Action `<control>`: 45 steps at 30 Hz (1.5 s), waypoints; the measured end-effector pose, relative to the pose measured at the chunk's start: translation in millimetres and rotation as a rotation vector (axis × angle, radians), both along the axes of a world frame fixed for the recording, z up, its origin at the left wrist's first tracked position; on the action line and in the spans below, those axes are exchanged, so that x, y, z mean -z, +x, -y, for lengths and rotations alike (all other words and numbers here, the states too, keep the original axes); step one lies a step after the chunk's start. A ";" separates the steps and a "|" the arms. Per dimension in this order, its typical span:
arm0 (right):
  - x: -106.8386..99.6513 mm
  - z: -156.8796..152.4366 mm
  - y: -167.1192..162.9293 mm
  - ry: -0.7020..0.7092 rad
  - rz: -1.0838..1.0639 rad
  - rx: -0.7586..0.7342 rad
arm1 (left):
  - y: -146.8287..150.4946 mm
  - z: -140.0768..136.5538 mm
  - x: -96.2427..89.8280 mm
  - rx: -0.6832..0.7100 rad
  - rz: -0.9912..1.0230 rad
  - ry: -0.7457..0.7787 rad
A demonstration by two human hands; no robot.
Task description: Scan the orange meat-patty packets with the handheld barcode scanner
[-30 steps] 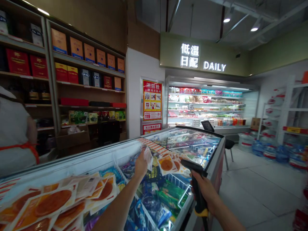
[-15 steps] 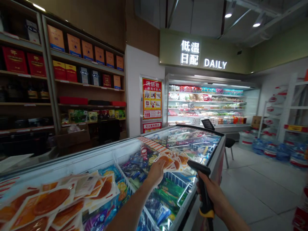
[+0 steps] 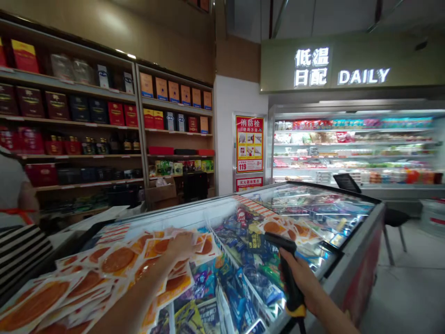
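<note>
My right hand [image 3: 303, 277] is wrapped round the grip of a black and yellow barcode scanner [image 3: 291, 273], held over the near edge of the freezer. The scanner's head points left, toward the freezer. My left hand [image 3: 181, 245] is over the large heap of flat packets [image 3: 120, 260], each holding a round orange-brown slice. Motion blur smears its fingers, so their grip is unclear. A smaller group of similar packets [image 3: 274, 227] lies on the freezer's glass further right, just beyond the scanner.
Bagged frozen goods [image 3: 231, 236] fill wire baskets in the chest freezer [image 3: 351, 241]. A black chair [image 3: 396, 218] stands beyond its right end. Boxed goods line the shelves [image 3: 175, 109] at left. Part of a person in striped clothing [image 3: 21, 246] shows at the left edge.
My left hand has left the smaller group of packets and moved back left to the large heap. The view has turned left. My right hand still holds the scanner.
</note>
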State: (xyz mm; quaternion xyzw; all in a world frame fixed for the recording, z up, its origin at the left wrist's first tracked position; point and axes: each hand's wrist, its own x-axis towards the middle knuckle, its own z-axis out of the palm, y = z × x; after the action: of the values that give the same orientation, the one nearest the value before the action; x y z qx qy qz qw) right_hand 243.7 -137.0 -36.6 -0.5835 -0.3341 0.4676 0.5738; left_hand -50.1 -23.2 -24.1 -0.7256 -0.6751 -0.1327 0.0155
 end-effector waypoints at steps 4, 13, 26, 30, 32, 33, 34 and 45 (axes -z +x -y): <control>0.0 2.1 -14.2 0.002 0.004 -0.043 | -4.3 12.8 1.3 0.087 -0.050 -0.003; -9.3 6.6 -27.8 -0.005 0.046 -0.051 | -5.7 13.5 -13.4 0.050 -0.028 0.112; -18.7 11.9 -22.2 0.078 -0.056 -0.107 | 59.3 -29.5 -30.3 -0.012 0.232 0.269; -9.9 8.3 -3.9 0.082 -0.077 -0.074 | 96.1 -22.8 -11.7 0.088 0.221 0.265; -6.2 7.0 3.2 0.063 -0.079 -0.061 | 113.4 -12.4 -0.6 0.191 0.198 0.250; -5.0 6.7 6.0 0.057 -0.082 -0.054 | 120.8 -5.5 4.9 0.269 0.181 0.241; -4.2 6.7 8.5 0.050 -0.087 -0.047 | 127.0 2.1 10.3 0.361 0.163 0.231; -0.4 5.3 20.1 0.027 -0.131 -0.012 | 135.9 11.2 44.0 0.295 0.246 -0.059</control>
State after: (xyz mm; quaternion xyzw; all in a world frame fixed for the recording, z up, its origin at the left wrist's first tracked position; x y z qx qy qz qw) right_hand 263.7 -142.3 -36.2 -0.5419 -0.3056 0.5035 0.5995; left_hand 85.8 -34.4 -68.0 -0.7951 -0.5617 -0.2014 -0.1080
